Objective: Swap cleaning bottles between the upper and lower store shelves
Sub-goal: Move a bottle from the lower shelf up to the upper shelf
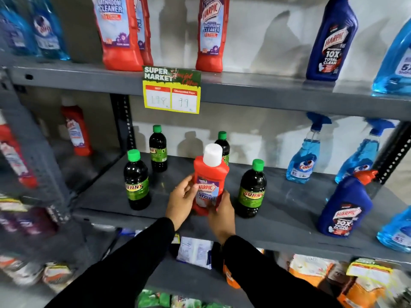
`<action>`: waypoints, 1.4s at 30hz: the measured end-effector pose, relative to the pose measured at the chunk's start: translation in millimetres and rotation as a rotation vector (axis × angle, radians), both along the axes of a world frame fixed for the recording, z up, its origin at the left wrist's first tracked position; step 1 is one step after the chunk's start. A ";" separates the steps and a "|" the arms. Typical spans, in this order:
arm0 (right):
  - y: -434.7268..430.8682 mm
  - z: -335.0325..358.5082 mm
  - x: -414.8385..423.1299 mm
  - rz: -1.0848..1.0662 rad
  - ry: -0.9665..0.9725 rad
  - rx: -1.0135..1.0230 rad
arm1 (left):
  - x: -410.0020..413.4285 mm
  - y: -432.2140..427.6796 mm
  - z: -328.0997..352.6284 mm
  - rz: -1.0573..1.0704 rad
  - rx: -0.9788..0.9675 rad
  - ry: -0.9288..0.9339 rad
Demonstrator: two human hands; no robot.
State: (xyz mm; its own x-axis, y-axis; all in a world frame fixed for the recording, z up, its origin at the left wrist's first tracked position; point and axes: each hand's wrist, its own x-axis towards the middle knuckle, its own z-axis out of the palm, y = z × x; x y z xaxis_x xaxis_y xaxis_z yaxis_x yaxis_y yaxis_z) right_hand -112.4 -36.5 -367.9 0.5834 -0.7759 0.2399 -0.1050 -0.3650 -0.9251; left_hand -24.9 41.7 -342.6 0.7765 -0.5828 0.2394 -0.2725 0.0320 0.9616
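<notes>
Both hands clasp a red plastic Harpic bottle (210, 183) at frame centre, over the grey metal lower shelf (287, 210).

Left hand (182, 200) and right hand (222, 213) wrap its lower sides; its long axis stands near upright, white cap up, label facing the camera. Dark green-capped bottles (136, 181) flank it, bare shelf around. Above, the upper shelf (278, 90) carries red bottles (210, 34).

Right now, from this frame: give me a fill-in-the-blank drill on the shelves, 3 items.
1. Both hands, left hand and right hand, hold a red bottle with a ____ cap.
2. The dark bottles on the lower shelf have ____ caps.
3. The price tag hangs on the ____ shelf edge.

Answers: white; green; upper
</notes>
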 end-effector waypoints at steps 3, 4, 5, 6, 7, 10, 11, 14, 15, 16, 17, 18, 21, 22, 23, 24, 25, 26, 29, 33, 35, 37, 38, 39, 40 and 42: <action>18.6 1.2 -23.8 0.046 -0.113 -0.091 | -34.2 17.2 2.1 0.109 -0.126 -0.175; 24.9 8.7 -31.5 0.070 -0.155 -0.119 | -45.1 20.2 6.4 0.164 -0.166 -0.237; 30.4 19.1 -37.5 0.082 -0.196 -0.151 | -55.1 22.5 14.3 0.211 -0.205 -0.291; 34.9 34.0 -43.6 0.082 -0.241 -0.200 | -65.0 24.8 28.5 0.250 -0.257 -0.326; 38.8 49.7 -48.4 0.075 -0.286 -0.265 | -73.3 27.5 45.6 0.280 -0.320 -0.348; 46.8 105.6 -56.7 0.046 -0.417 -0.419 | -84.7 33.1 106.0 0.315 -0.516 -0.449; 47.2 132.3 -58.6 0.038 -0.482 -0.452 | -84.7 35.0 132.8 0.305 -0.576 -0.514; 48.5 209.6 -62.6 0.040 -0.628 -0.474 | -76.8 41.3 204.8 0.248 -0.631 -0.647; 46.0 231.6 -60.7 0.039 -0.658 -0.469 | -71.8 41.5 226.7 0.219 -0.614 -0.654; 43.9 256.4 -58.3 0.019 -0.689 -0.474 | -66.2 41.1 251.8 0.179 -0.590 -0.655; 40.7 277.9 -55.2 0.000 -0.712 -0.486 | -60.0 39.3 274.2 0.120 -0.549 -0.650; 35.9 297.1 -50.0 -0.006 -0.719 -0.492 | -52.5 35.8 294.5 0.055 -0.500 -0.625; 16.5 334.1 -27.2 -0.028 -0.638 -0.497 | -28.7 19.3 331.0 -0.110 -0.442 -0.474; 9.5 341.4 -17.8 -0.028 -0.601 -0.486 | -18.8 12.6 337.2 -0.132 -0.441 -0.438; 2.5 347.1 -7.5 -0.016 -0.576 -0.460 | -8.8 5.6 341.7 -0.140 -0.434 -0.419; -2.8 349.3 1.6 -0.005 -0.545 -0.430 | -0.1 -0.8 342.4 -0.132 -0.415 -0.406; -7.5 350.7 10.5 -0.002 -0.514 -0.406 | 7.6 -7.5 342.8 -0.111 -0.395 -0.397; -12.0 350.8 18.6 -0.005 -0.479 -0.381 | 15.3 -14.3 341.7 -0.082 -0.377 -0.381; -24.2 347.8 39.4 0.007 -0.390 -0.318 | 34.3 -31.4 332.3 -0.002 -0.346 -0.333; -36.9 345.9 51.9 0.038 -0.364 -0.268 | 51.5 -41.8 327.0 0.002 -0.335 -0.321; -37.9 343.5 52.6 0.071 -0.388 -0.209 | 53.5 -42.7 324.9 -0.011 -0.334 -0.302; -37.1 343.7 51.2 0.106 -0.402 -0.162 | 51.0 -41.5 327.2 -0.025 -0.307 -0.276; -35.2 344.5 48.6 0.117 -0.395 -0.162 | 48.5 -39.2 329.9 -0.017 -0.276 -0.286; -32.8 345.2 44.7 0.122 -0.384 -0.185 | 46.4 -36.4 332.7 0.017 -0.234 -0.322; -29.9 344.6 38.6 0.100 -0.373 -0.248 | 43.2 -32.5 334.7 0.096 -0.203 -0.386; -23.9 334.3 18.2 -0.062 -0.446 -0.512 | 30.4 -21.4 326.2 0.311 -0.335 -0.562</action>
State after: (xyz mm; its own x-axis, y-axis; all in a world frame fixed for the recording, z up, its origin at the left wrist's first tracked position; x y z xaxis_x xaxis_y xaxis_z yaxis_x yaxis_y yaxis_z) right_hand -94.2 -60.5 -33.6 0.3016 -0.5292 0.7931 0.2113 -0.7741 -0.5968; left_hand 5.5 20.2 -16.4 0.6018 -0.1803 0.7780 -0.7669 0.1412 0.6260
